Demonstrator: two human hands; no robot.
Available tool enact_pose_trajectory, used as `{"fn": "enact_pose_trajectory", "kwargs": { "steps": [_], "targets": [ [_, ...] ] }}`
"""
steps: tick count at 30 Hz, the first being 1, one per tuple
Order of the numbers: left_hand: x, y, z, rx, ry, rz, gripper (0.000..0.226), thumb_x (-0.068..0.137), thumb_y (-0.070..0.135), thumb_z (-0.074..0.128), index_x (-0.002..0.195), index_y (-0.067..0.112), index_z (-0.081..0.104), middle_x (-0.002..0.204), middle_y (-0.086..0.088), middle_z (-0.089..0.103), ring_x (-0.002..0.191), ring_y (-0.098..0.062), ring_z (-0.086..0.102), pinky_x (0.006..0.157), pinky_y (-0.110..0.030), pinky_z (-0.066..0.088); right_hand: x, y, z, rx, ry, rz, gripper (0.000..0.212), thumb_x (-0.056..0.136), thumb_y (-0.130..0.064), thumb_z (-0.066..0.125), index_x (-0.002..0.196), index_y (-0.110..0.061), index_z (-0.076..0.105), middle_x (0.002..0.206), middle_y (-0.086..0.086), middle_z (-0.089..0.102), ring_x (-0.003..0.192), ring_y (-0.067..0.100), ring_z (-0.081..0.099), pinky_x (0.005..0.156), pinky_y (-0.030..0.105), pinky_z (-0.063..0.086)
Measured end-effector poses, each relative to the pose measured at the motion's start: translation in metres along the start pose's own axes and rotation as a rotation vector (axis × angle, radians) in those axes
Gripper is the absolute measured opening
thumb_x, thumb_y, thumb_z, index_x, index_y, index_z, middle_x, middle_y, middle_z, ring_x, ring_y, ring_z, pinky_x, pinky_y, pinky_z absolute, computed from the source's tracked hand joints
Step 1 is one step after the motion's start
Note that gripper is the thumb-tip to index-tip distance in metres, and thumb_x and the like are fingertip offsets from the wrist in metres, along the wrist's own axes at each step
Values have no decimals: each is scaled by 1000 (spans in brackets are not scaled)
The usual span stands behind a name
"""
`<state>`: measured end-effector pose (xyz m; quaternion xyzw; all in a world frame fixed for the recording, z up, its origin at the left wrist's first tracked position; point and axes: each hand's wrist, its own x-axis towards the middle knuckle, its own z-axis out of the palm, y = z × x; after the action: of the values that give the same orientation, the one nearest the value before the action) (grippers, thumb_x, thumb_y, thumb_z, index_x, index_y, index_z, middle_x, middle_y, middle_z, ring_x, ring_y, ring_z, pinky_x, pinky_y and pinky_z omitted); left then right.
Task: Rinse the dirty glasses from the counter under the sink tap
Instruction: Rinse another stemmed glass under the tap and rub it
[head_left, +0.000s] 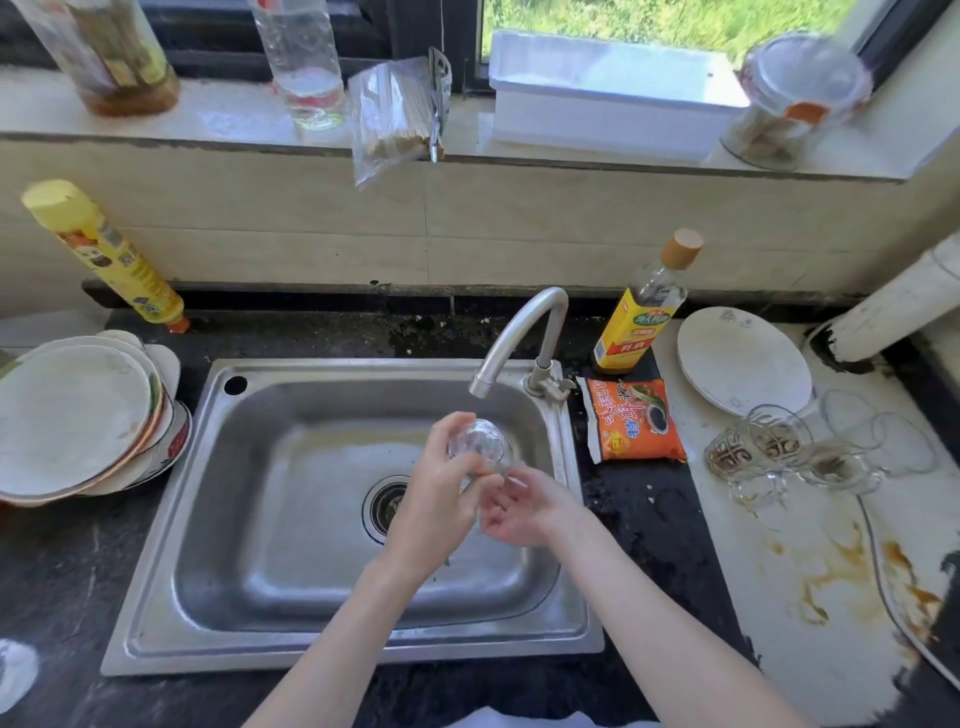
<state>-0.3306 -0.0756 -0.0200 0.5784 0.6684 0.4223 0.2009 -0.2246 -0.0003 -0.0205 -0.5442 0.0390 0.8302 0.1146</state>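
Observation:
A clear glass (480, 444) is held over the steel sink (218, 519), just below the spout of the tap (519, 332). My left hand (441, 499) grips the glass around its side. My right hand (524, 506) is at the glass's lower end, fingers curled under it. Water flow is hard to make out. Several dirty glasses (763, 447) with brown residue lie and stand on the white counter surface to the right of the sink.
A stack of plates (78, 415) sits left of the sink, a white plate (743, 358) right of it. An orange sauce packet (634, 421), a cooking-wine bottle (639, 317) and a yellow bottle (104, 254) stand nearby. Brown stains mark the right counter (831, 571).

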Motion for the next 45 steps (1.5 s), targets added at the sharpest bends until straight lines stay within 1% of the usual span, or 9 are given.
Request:
{"fn": "enact_pose_trajectory", "kwargs": {
  "steps": [5, 10, 17, 21, 29, 32, 37, 40, 45],
  "targets": [
    [-3, 9, -3, -82, 72, -94, 42, 74, 9, 76, 86, 25, 40, 116, 0, 43, 105, 12, 43, 85, -3, 34, -12, -13, -6, -123, -3, -172, 11, 91, -15, 56, 83, -9, 61, 71, 1, 67, 63, 12, 52, 53, 19, 23],
    [-11, 0, -3, -24, -16, -270, 70, 75, 15, 76, 132, 13, 36, 115, 5, 42, 107, -9, 46, 89, -11, 31, -26, -15, -7, -385, 102, -568, 13, 94, -22, 54, 86, -15, 61, 81, -3, 67, 72, 11, 61, 56, 22, 31],
    [-22, -6, 3, 126, -90, -316, 60, 82, 25, 69, 133, 11, 41, 125, -1, 49, 118, -15, 46, 98, -20, 33, -34, 2, -8, -780, 126, -1053, 14, 90, -28, 60, 86, -16, 67, 80, -3, 66, 78, 9, 61, 71, 20, 44],
    [-28, -2, 3, 127, -114, -350, 57, 83, 25, 68, 132, 12, 42, 118, -1, 55, 109, -14, 52, 91, -19, 35, -26, 10, -12, -996, 81, -1104, 28, 93, -30, 56, 104, -8, 68, 93, 1, 69, 90, 15, 63, 79, 24, 47],
    [-34, 3, -5, 110, -122, -240, 48, 84, 22, 66, 129, 19, 47, 112, 11, 50, 95, -2, 48, 89, -23, 42, -40, 18, -18, -1091, 102, -1264, 14, 93, -22, 57, 83, -14, 64, 64, -13, 56, 57, -4, 51, 55, 12, 38],
    [-42, 2, -10, 209, -260, -213, 46, 88, 26, 61, 131, 16, 46, 121, 2, 56, 102, -8, 51, 86, -19, 37, -42, 34, -29, -1212, 179, -1262, 17, 95, -21, 54, 89, -9, 65, 74, -5, 62, 68, 4, 56, 62, 18, 41],
    [-49, 15, -30, 445, -461, 44, 48, 94, 34, 49, 139, 21, 38, 136, 2, 46, 117, -19, 48, 95, -27, 37, -70, 64, -54, -1109, 339, -1300, 23, 95, -22, 54, 94, -3, 66, 79, 2, 68, 74, 15, 60, 68, 27, 47],
    [-56, 31, -45, 511, -497, 286, 48, 92, 40, 42, 133, 14, 48, 128, -4, 56, 118, -26, 52, 95, -36, 45, -102, 85, -76, -958, 482, -1400, 24, 93, -24, 56, 101, -7, 70, 92, 12, 71, 85, 24, 64, 78, 37, 49],
    [-85, 71, -50, 506, -600, 593, 51, 88, 43, 33, 125, 16, 56, 121, -4, 62, 111, -25, 59, 87, -40, 50, -161, 144, -129, -708, 686, -1441, 26, 94, -26, 53, 106, -7, 68, 93, 0, 68, 85, 11, 63, 76, 15, 47]
  ]
}}
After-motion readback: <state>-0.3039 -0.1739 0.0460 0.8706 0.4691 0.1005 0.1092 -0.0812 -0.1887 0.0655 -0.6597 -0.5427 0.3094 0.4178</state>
